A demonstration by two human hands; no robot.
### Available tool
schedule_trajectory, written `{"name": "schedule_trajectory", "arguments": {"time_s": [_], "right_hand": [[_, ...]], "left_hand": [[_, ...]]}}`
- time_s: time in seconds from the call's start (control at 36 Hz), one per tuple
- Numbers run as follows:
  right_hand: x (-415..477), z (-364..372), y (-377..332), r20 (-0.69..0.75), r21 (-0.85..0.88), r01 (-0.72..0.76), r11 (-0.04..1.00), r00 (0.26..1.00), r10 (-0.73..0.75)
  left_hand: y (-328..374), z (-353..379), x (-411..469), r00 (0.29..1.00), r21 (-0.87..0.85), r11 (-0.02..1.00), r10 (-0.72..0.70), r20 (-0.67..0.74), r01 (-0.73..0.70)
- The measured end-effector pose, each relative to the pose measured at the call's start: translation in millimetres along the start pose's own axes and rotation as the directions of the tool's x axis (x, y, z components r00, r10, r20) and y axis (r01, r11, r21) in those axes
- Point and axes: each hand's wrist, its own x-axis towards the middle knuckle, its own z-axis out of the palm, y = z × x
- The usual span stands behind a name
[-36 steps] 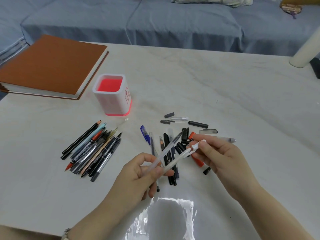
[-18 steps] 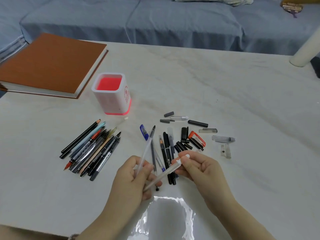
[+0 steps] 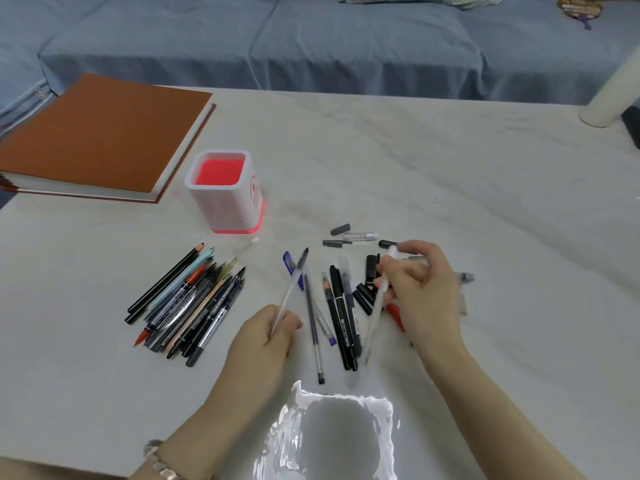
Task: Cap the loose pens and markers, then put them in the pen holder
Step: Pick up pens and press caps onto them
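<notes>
The pen holder is standing upright beyond both hands; the right hand is covering some loose caps, curled fingers pinching a blurred frosted pen; the left hand is gripping a clear pen sticking out above its fingers

The head view looks forward and down, close over the table toward a sofa.

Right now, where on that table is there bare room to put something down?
The widest bare stretch of table lies right of the right hand, out to the white post. Another runs behind the pen holder, right of the book. Crowded: the pen pile across to the loose pens and caps.
</notes>
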Motion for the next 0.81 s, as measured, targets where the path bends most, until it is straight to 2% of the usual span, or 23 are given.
{"name": "schedule_trajectory", "arguments": {"time_s": [0.11,0.22,0.31,0.39,0.5,0.58,0.72,0.81], "right_hand": [[5,23,11,0.114,-0.188,0.051,0.981,0.993,-0.030],[3,28,17,0.304,-0.426,0.201,0.882,0.950,-0.069],[2,11,16,0.336,-0.506,0.268,0.820,0.937,-0.099],[4,-21,19,0.297,-0.599,0.276,0.752,0.948,-0.112],[15,-70,23,0.160,-0.772,0.181,0.609,0.983,-0.090],[27,-92,23,0.081,-0.828,0.089,0.554,0.996,-0.039],[39,-91,29,0.021,-0.884,-0.009,0.466,0.998,0.058],[41,-82,30,0.010,-0.915,-0.012,0.403,0.999,0.052]], "left_hand": [[-7,-6,-1,0.999,0.029,1.000,-0.007,-0.034,0.008],[-7,-7,4,1.000,-0.006,1.000,-0.018,-0.016,0.018],[-6,-5,8,1.000,-0.026,1.000,0.016,-0.014,-0.017],[-3,-2,10,0.998,-0.059,0.996,0.059,-0.005,-0.059],[1,5,11,0.998,-0.085,0.994,0.064,0.001,-0.064],[4,9,8,0.998,-0.087,0.994,0.061,0.022,-0.059],[7,13,5,0.998,-0.084,0.995,0.052,0.023,-0.050],[8,12,3,0.999,-0.101,0.994,0.047,0.014,-0.046]]}}
